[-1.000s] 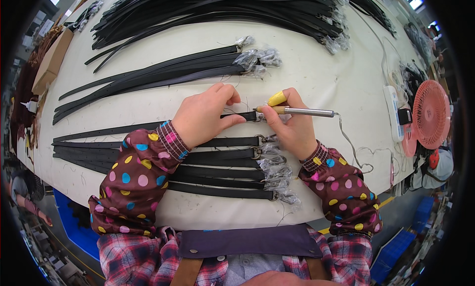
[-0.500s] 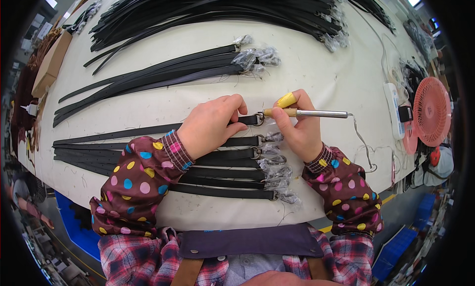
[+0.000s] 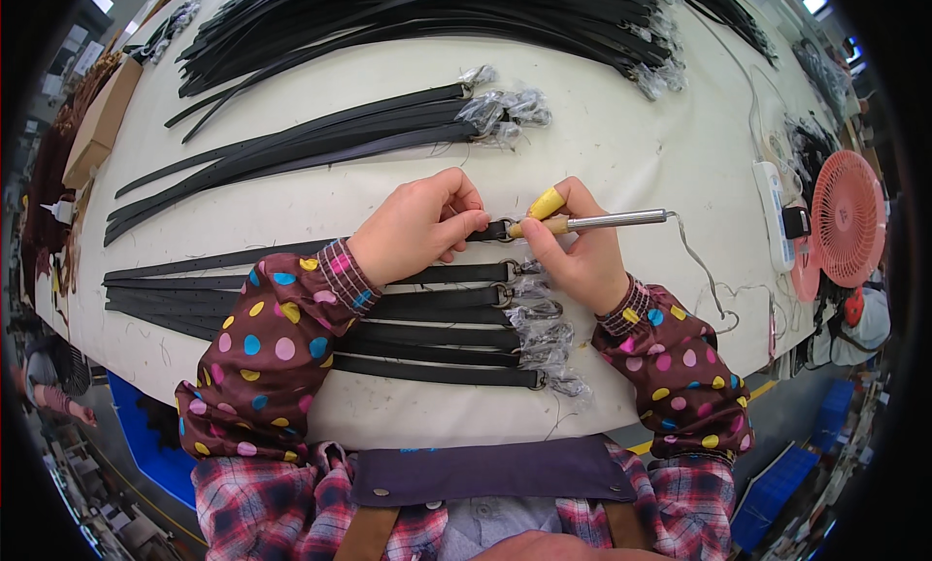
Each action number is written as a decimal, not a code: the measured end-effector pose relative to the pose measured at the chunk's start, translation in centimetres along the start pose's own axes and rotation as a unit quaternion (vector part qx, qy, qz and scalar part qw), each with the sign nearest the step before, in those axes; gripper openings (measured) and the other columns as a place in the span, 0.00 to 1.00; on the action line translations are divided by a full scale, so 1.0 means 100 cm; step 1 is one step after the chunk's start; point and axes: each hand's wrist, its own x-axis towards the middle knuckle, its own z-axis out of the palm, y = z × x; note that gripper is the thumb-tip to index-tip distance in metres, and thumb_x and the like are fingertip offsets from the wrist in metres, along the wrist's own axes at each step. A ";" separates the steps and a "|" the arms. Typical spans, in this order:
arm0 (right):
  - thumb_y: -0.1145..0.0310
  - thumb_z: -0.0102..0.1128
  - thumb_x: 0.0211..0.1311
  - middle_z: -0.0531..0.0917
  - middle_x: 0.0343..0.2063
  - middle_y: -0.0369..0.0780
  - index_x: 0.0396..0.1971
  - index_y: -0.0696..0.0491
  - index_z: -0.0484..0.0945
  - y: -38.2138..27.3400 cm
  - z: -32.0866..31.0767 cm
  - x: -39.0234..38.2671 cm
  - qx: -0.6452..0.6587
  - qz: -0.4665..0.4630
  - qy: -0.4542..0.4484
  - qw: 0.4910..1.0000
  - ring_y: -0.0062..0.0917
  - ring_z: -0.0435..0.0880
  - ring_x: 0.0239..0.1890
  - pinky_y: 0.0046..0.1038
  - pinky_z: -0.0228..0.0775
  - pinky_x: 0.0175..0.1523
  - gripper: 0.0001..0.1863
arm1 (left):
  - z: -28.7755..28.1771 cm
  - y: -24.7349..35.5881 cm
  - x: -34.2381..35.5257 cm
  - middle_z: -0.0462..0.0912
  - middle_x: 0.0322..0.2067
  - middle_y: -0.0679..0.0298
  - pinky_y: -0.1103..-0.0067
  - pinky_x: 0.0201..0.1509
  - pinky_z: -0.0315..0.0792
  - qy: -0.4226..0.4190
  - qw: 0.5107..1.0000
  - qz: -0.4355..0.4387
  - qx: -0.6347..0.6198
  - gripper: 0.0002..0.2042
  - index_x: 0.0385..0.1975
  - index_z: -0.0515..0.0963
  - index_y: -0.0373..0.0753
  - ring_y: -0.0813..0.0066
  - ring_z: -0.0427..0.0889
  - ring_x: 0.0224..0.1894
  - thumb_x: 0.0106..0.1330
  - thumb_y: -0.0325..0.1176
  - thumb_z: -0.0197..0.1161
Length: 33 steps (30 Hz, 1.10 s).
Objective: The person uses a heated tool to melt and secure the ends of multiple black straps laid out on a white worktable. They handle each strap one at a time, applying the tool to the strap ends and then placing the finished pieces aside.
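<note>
Strap (image 3: pixel 243 254) lengthwise across the bench (image 3: pixel 641 153), buckle (image 3: pixel 505 229) at its right end. Over the strap, just left of that buckle, left hand (image 3: pixel 417 226) curled, thumb near forefinger; cannot tell what, if anything, in the pinch. Right of the strap, right hand (image 3: pixel 580 255) grasping pen tool (image 3: pixel 621 218), tip toward the buckle, contact unclear. Nearer the body than the strap, row of straps (image 3: pixel 437 337) with plastic wrap (image 3: pixel 544 340) at right ends. Beyond the strap, bundle (image 3: pixel 388 124), then pile (image 3: pixel 417 27); far right of the strap, fan (image 3: pixel 848 219).
</note>
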 end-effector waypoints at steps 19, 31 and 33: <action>0.71 0.64 0.58 0.78 0.25 0.38 0.32 0.56 0.71 0.001 0.001 0.003 -0.194 -0.095 -0.012 0.976 0.22 0.73 0.30 0.25 0.65 0.39 0.09 | -0.001 -0.003 0.002 0.81 0.31 0.67 0.89 0.28 0.74 -0.006 0.998 -0.016 -0.060 0.07 0.36 0.70 0.36 0.89 0.75 0.26 0.70 0.31 0.59; 0.68 0.66 0.55 0.79 0.27 0.40 0.32 0.55 0.72 0.000 0.003 0.002 -0.178 -0.065 -0.011 0.982 0.34 0.73 0.35 0.34 0.66 0.44 0.11 | -0.002 -0.003 0.002 0.81 0.31 0.67 0.88 0.27 0.74 -0.002 0.998 -0.015 -0.057 0.07 0.36 0.69 0.36 0.88 0.76 0.26 0.70 0.32 0.59; 0.68 0.66 0.55 0.79 0.27 0.40 0.31 0.55 0.72 0.001 0.003 0.003 -0.152 -0.051 -0.008 0.987 0.33 0.74 0.34 0.33 0.66 0.42 0.12 | -0.001 -0.001 0.002 0.81 0.31 0.67 0.88 0.27 0.75 0.006 0.999 -0.012 -0.049 0.07 0.36 0.69 0.36 0.87 0.76 0.26 0.70 0.32 0.58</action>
